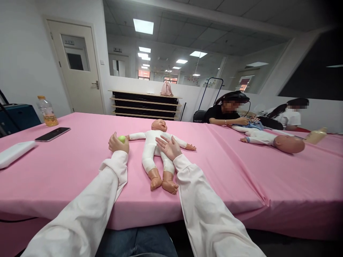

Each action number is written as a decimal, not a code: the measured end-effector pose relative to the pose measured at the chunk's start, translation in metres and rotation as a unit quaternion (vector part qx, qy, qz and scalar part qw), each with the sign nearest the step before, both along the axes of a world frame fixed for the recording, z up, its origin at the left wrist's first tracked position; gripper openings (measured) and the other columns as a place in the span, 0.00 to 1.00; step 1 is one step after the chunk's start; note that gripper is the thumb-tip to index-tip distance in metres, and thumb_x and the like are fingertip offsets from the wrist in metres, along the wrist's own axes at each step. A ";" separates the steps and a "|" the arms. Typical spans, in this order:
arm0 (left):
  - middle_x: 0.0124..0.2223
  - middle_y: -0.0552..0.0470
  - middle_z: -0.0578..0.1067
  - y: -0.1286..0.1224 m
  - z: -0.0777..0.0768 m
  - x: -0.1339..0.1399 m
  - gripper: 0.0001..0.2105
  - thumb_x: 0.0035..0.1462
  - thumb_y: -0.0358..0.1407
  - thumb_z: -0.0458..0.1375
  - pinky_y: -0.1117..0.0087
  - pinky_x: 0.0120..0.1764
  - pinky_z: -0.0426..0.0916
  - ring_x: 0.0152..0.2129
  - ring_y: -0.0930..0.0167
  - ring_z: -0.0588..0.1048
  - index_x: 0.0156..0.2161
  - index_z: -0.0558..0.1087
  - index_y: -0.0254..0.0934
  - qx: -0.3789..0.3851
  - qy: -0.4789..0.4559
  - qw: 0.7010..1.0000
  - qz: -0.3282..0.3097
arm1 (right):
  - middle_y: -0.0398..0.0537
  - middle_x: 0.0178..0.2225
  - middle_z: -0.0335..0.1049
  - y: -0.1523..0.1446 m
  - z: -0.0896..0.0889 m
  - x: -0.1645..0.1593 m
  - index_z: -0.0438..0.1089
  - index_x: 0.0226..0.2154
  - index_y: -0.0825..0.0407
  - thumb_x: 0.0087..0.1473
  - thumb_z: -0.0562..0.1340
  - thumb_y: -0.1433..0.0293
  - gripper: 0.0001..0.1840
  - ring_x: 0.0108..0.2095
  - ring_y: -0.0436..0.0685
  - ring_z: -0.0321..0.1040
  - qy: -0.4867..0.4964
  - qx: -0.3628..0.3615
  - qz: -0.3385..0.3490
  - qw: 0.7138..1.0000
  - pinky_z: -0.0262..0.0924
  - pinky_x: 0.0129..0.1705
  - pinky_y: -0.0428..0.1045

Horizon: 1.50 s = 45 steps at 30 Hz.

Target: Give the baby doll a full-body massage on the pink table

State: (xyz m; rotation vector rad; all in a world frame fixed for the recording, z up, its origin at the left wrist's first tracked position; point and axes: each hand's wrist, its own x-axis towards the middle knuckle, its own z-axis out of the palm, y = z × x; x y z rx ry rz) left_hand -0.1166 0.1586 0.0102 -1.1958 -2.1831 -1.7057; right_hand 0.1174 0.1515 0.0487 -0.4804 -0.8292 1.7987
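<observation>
A baby doll [153, 142] with a white cloth body lies face up on the pink-covered table [80, 171], its feet toward me. In my left hand [118, 144], beside the doll's outstretched arm, the fingers curl round a small yellow-green object [122, 139], perhaps a cap or ball; its kind is not clear. My right hand [169, 147] is over the doll's side and hip, palm turned up and fingers spread, with nothing in it. Whether it touches the doll, I cannot tell.
On the left are a phone [53, 134], a drink bottle [47, 111] and a white packet [16, 152]. A second doll [264, 138] and a pale yellow bottle [316, 135] lie to the right. A person in black [223, 112] sits at the table's far side.
</observation>
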 end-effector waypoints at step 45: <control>0.47 0.50 0.74 -0.012 -0.005 0.024 0.15 0.52 0.32 0.52 0.62 0.46 0.57 0.42 0.64 0.69 0.44 0.72 0.45 0.176 0.418 0.849 -0.273 | 0.59 0.41 0.68 -0.018 -0.007 -0.026 0.60 0.48 0.62 0.60 0.38 0.55 0.32 0.41 0.56 0.68 -0.035 -0.085 0.059 0.994 0.61 0.47 0.54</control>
